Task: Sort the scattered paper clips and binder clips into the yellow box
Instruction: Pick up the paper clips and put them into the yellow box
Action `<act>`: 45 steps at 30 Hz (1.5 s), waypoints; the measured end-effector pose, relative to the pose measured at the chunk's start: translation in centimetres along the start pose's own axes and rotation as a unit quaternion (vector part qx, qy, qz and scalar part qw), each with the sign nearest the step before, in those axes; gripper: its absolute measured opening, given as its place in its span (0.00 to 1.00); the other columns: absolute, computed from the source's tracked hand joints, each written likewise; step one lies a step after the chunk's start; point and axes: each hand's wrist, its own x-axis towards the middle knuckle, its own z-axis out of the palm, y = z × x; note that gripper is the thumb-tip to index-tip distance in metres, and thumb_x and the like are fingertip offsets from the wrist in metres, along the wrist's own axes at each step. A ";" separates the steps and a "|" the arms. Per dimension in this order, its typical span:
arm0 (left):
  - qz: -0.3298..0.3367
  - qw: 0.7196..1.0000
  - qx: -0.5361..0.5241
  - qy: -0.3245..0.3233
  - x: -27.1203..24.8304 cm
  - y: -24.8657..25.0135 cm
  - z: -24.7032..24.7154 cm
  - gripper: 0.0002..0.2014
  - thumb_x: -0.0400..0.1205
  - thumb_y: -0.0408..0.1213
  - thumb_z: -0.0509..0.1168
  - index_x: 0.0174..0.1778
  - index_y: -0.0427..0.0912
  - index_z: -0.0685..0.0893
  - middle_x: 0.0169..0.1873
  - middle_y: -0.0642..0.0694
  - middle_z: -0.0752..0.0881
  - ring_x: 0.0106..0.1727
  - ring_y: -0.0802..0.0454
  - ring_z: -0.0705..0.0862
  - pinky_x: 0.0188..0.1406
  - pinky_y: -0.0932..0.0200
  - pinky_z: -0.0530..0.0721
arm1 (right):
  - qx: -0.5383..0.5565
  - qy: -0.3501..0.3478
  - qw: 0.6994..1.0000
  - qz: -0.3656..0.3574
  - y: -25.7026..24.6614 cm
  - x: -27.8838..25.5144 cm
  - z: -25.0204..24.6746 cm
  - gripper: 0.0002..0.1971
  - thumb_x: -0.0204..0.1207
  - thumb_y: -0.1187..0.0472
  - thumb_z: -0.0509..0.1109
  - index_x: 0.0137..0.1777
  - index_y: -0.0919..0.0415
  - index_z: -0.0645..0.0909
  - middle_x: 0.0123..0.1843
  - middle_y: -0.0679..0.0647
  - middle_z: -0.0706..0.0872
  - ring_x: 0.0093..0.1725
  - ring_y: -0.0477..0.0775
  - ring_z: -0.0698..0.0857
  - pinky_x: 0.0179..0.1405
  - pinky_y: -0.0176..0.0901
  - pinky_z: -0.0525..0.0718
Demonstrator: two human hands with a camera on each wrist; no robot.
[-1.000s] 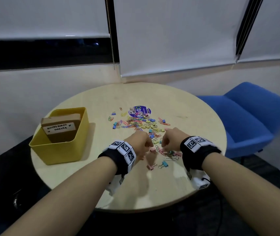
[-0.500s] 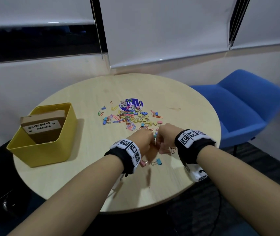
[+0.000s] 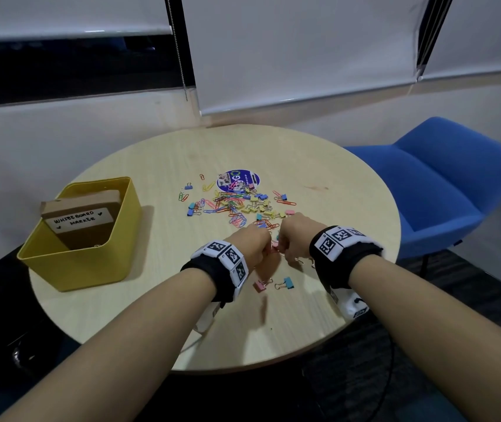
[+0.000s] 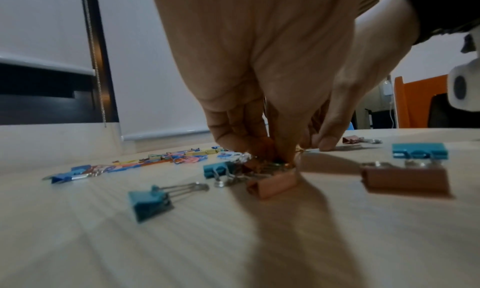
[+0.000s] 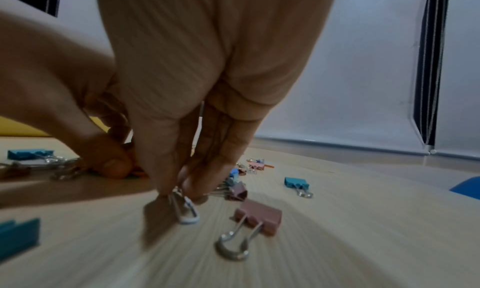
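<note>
Colourful paper clips and small binder clips (image 3: 237, 205) lie scattered in the middle of the round table. The yellow box (image 3: 103, 269) stands at the table's left. My left hand (image 3: 269, 246) and right hand (image 3: 284, 250) are side by side at the pile's near edge, fingertips down. In the left wrist view my left hand (image 4: 267, 157) pinches a small cluster of clips on the tabletop, with a pink binder clip (image 4: 275, 182) at its tips. In the right wrist view my right hand (image 5: 179, 189) pinches a white paper clip (image 5: 185, 209) against the table.
A brown cardboard box (image 3: 81, 220) labelled for whiteboard markers sits inside the yellow box. A round printed sticker (image 3: 238, 179) lies beyond the pile. A loose pink binder clip (image 3: 260, 286) and a blue binder clip (image 3: 286, 283) lie nearer me. A blue chair (image 3: 432, 190) stands to the right.
Both hands have drawn closer together at the near edge of the pile, fingertips almost meeting. The head view has shifted a little to the right.
</note>
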 end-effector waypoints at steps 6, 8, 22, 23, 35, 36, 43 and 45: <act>-0.005 1.000 -0.002 -0.012 -0.3 0.1 -0.1 0.13 0.82 0.26 0.60 0.59 0.36 0.85 0.57 0.35 0.85 0.56 0.38 0.84 0.57 0.48 0.84 | -0.041 0.006 0.999 -0.010 -0.6 -0.1 0.1 0.13 0.71 0.65 0.74 0.55 0.65 0.87 0.52 0.61 0.90 0.52 0.61 0.87 0.44 0.44 0.82; -0.002 1.000 0.000 -0.004 -0.4 0.1 -0.1 0.14 0.82 0.27 0.60 0.60 0.36 0.86 0.57 0.35 0.85 0.56 0.38 0.84 0.57 0.49 0.84 | -0.047 0.010 0.999 -0.018 -0.6 -0.2 0.1 0.15 0.72 0.65 0.74 0.59 0.64 0.86 0.55 0.60 0.89 0.55 0.61 0.86 0.48 0.44 0.82; -0.020 0.999 -0.044 0.012 -0.7 -1.2 -0.2 0.18 0.79 0.22 0.61 0.59 0.41 0.89 0.54 0.37 0.88 0.53 0.40 0.87 0.57 0.49 0.86 | -0.022 -0.006 0.998 -0.052 -1.5 0.6 0.5 0.14 0.74 0.66 0.70 0.58 0.60 0.88 0.52 0.58 0.91 0.51 0.60 0.88 0.53 0.47 0.87; -0.022 0.999 -0.043 0.011 -0.6 -1.3 -0.1 0.19 0.78 0.21 0.61 0.59 0.41 0.89 0.54 0.37 0.88 0.53 0.39 0.87 0.57 0.49 0.86 | -0.024 -0.008 0.998 -0.052 -1.5 0.7 0.4 0.13 0.74 0.66 0.70 0.57 0.60 0.89 0.51 0.59 0.91 0.51 0.61 0.88 0.52 0.48 0.87; -0.043 0.997 0.039 -0.054 -0.7 -0.8 0.1 0.12 0.82 0.29 0.60 0.60 0.33 0.81 0.50 0.34 0.82 0.55 0.36 0.84 0.50 0.48 0.83 | -0.065 -0.012 0.997 -0.046 -2.5 1.2 0.3 0.07 0.74 0.65 0.70 0.48 0.67 0.88 0.43 0.63 0.88 0.39 0.57 0.79 0.38 0.41 0.75; -0.040 0.996 0.047 -0.058 -0.7 -0.7 0.1 0.12 0.82 0.30 0.60 0.60 0.32 0.80 0.52 0.33 0.83 0.55 0.36 0.84 0.50 0.49 0.83 | -0.067 -0.013 0.997 -0.044 -2.5 1.2 0.3 0.08 0.74 0.65 0.70 0.49 0.67 0.87 0.44 0.63 0.88 0.39 0.57 0.79 0.39 0.42 0.75; -0.054 0.997 0.037 -0.049 -1.0 -0.5 -0.1 0.14 0.83 0.29 0.60 0.64 0.36 0.79 0.58 0.35 0.80 0.59 0.35 0.82 0.54 0.48 0.81 | -0.084 -0.005 0.996 -0.041 -2.8 1.0 0.0 0.06 0.74 0.65 0.69 0.46 0.66 0.85 0.38 0.60 0.81 0.38 0.59 0.78 0.37 0.41 0.74; -0.059 0.997 0.022 -0.041 -1.1 -0.6 -0.2 0.15 0.83 0.28 0.60 0.65 0.37 0.79 0.62 0.34 0.79 0.59 0.35 0.82 0.55 0.48 0.81 | -0.073 -0.018 0.996 -0.039 -2.8 1.0 0.0 0.07 0.73 0.66 0.71 0.49 0.65 0.87 0.42 0.60 0.86 0.40 0.58 0.81 0.39 0.41 0.75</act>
